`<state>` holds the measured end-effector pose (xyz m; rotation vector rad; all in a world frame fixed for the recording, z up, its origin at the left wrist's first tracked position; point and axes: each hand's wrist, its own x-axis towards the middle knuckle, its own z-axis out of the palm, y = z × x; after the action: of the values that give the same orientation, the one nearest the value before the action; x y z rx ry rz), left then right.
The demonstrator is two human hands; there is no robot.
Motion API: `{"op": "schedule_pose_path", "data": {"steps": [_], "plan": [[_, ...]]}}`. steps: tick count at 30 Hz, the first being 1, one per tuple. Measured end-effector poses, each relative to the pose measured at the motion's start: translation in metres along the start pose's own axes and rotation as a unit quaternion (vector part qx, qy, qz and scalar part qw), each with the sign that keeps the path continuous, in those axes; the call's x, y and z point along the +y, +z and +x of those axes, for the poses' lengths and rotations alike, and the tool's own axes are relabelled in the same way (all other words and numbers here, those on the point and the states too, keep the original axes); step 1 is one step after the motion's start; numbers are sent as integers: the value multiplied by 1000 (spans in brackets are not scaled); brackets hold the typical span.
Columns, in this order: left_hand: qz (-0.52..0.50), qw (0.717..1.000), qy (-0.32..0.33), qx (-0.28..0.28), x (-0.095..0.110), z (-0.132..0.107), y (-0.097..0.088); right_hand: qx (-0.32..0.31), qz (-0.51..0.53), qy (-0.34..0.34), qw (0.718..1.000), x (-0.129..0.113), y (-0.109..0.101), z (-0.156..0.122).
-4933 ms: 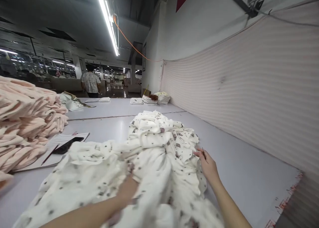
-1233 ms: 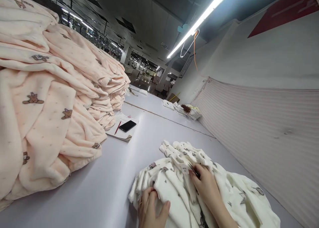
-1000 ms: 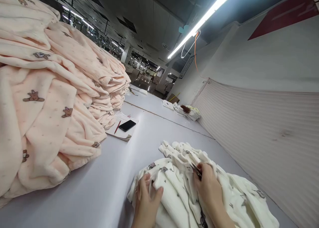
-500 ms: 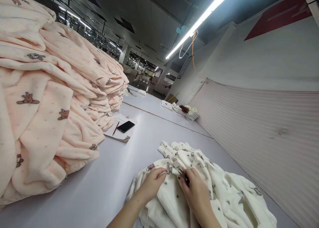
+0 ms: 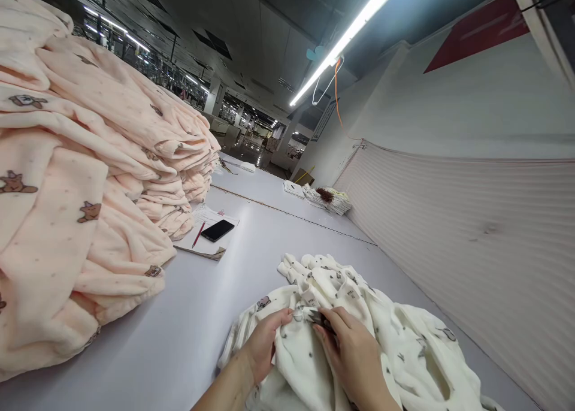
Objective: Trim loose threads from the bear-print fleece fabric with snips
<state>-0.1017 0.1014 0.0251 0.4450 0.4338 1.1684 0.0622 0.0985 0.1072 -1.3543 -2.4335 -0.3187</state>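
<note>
A heap of white fleece garments (image 5: 395, 345) with small dark prints lies on the grey table (image 5: 188, 333) in front of me. My left hand (image 5: 265, 342) pinches a fold of the top garment near a small label. My right hand (image 5: 354, 357) is closed around a small dark metal tool, likely thread snips (image 5: 320, 319), whose tip points at that same fold. Both hands rest on the fabric, close together.
A tall stack of folded pink fleece garments (image 5: 81, 177) fills the left side. Beside it a black phone (image 5: 217, 230) and a red pen (image 5: 197, 235) lie on papers. Folded white pieces (image 5: 326, 199) sit farther back by the striped wall covering (image 5: 471, 231).
Since five seconds ago the view has swung left and the white garments have been gathered close. In the last second my left hand slid up to pinch the fold next to the snips.
</note>
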Motion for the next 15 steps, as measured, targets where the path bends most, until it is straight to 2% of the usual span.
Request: {"op": "schedule_pose_path", "data": {"steps": [3,6,10,15], "plan": [[-12,1000,-2,-15,0,-1,4,48,-34,-56,997,3,8,2],[-7,1000,14,-23,0,-2,9,62,-31,-81,994,5,10,3],[20,999,32,-12,-1,-1,11,23,10,-74,997,5,6,6],[88,995,32,13,6,0,13,-28,96,-22,995,10,3,12]]}}
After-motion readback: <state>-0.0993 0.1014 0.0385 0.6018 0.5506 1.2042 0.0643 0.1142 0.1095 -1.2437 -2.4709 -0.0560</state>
